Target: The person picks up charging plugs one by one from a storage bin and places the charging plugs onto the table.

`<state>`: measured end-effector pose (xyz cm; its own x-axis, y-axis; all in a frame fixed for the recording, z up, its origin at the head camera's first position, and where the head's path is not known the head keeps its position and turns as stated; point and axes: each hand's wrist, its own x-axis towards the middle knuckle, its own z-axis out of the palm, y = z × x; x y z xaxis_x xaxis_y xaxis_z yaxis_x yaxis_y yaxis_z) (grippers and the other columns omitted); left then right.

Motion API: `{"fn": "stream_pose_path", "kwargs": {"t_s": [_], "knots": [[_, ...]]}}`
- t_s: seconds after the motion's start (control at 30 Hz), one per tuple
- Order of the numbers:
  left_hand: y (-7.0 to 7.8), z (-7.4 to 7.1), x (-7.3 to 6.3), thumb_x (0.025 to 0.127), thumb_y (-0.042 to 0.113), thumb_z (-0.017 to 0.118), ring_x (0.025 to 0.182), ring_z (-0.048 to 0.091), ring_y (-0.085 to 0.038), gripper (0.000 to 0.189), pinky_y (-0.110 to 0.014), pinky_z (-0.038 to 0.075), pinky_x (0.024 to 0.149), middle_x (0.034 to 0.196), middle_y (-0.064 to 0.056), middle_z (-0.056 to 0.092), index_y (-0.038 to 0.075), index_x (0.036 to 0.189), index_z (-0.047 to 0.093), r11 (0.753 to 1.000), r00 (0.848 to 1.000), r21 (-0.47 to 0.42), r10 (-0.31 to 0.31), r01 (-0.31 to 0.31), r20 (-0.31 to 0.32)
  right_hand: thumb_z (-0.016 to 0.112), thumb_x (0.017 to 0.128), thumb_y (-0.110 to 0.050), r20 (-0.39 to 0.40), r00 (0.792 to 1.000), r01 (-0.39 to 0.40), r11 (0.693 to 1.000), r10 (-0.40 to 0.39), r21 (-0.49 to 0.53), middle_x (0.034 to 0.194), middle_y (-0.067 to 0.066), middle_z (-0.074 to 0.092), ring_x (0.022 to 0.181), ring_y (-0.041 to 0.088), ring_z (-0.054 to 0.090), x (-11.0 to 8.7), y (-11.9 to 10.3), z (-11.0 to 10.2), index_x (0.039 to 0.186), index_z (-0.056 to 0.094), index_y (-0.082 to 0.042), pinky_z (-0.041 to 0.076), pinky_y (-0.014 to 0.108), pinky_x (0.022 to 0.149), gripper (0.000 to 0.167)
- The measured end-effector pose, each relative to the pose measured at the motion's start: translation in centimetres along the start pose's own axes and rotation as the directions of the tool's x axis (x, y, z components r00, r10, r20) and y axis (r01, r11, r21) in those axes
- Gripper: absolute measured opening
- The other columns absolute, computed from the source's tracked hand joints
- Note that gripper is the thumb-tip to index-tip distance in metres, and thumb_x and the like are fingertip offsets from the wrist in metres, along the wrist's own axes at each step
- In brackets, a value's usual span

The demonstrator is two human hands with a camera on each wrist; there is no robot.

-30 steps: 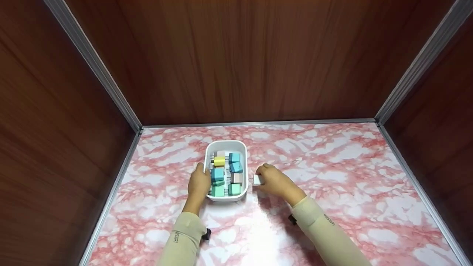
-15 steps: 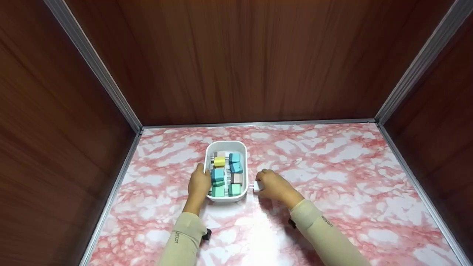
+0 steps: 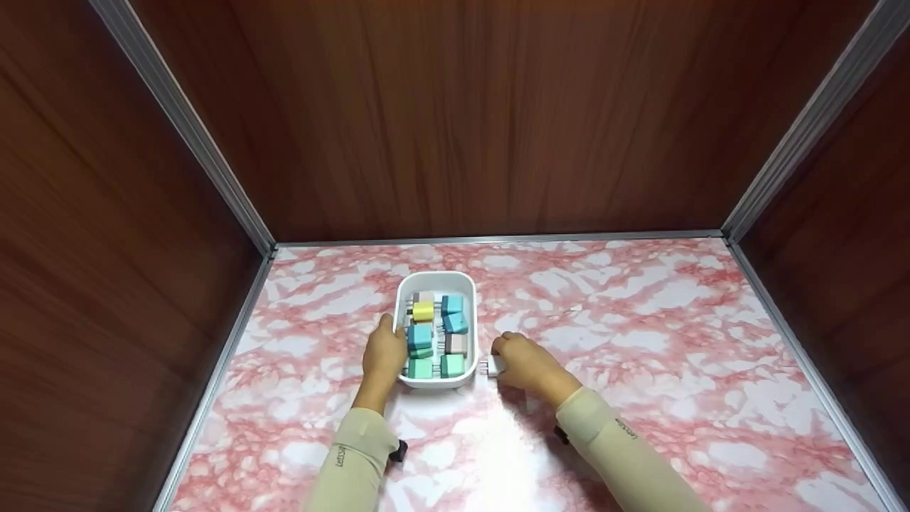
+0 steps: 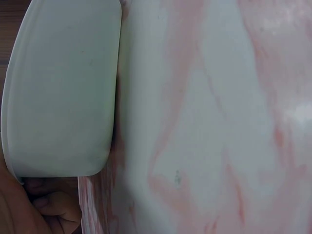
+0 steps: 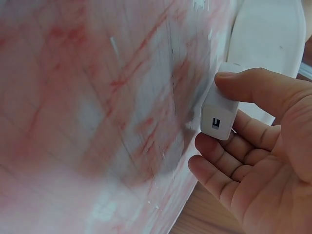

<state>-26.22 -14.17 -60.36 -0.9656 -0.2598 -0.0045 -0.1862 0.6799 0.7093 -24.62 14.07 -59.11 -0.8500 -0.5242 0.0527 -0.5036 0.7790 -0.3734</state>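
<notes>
A white USB charger [image 5: 219, 109] is pinched between thumb and fingers of my right hand [image 3: 527, 361]. Its USB port faces the right wrist camera, and in the head view its prongs point left at the white plastic bin [image 3: 435, 382]. My left hand [image 3: 384, 353] grips the bin's left wall; in the left wrist view its curled fingers [image 4: 61, 204] show below the bin's end. Inside the bin lie several chargers in two columns: a yellow charger [image 3: 423, 311], a blue charger [image 3: 420, 336], a mint charger [image 3: 452, 365] and a beige charger [image 3: 456, 344] among them.
The bin stands on a table [image 3: 640, 341] with a red and white marbled top. Dark wood-grain panels [image 3: 498, 128] close it in at the back and both sides, with grey metal rails [image 3: 498, 238] along the edges.
My right hand has moved slightly toward me with the white charger, down along the bin's right side. The left hand and the bin have stayed in place.
</notes>
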Motion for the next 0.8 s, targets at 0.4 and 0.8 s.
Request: {"fn": "stream_pose_path", "kwargs": {"t_s": [0.4, 0.8], "knots": [[-0.15, 0.16, 0.21, 0.107, 0.025, 0.048, 0.093, 0.069, -0.037, 0.023, -0.055, 0.050, 0.078, 0.104, -0.020, 0.070, 0.005, 0.117, 0.056, 1.000, 1.000, -0.015, 0.011, -0.011, -0.017, 0.083, 0.070, -0.008, 0.002, 1.000, -0.002, 1.000, 0.002, -0.015, 0.089, 0.004, 0.061, 0.081, 0.020, 0.058, -0.02, -0.04, 0.25, 0.095, 0.069, -0.006, 0.053, 0.041, 0.073, 0.029], [-0.15, 0.23, 0.15, 0.107, 0.025, 0.048, 0.087, 0.067, -0.036, 0.021, -0.055, 0.049, 0.076, 0.099, -0.020, 0.069, 0.005, 0.112, 0.055, 1.000, 1.000, -0.020, 0.013, -0.013, -0.020, 0.083, 0.070, -0.006, 0.009, 1.000, 0.010, 1.000, -0.010, -0.018, 0.092, 0.006, 0.062, 0.084, 0.022, 0.060, -0.14, 0.00, 0.30, 0.097, 0.068, -0.004, 0.054, 0.041, 0.076, 0.032]]}}
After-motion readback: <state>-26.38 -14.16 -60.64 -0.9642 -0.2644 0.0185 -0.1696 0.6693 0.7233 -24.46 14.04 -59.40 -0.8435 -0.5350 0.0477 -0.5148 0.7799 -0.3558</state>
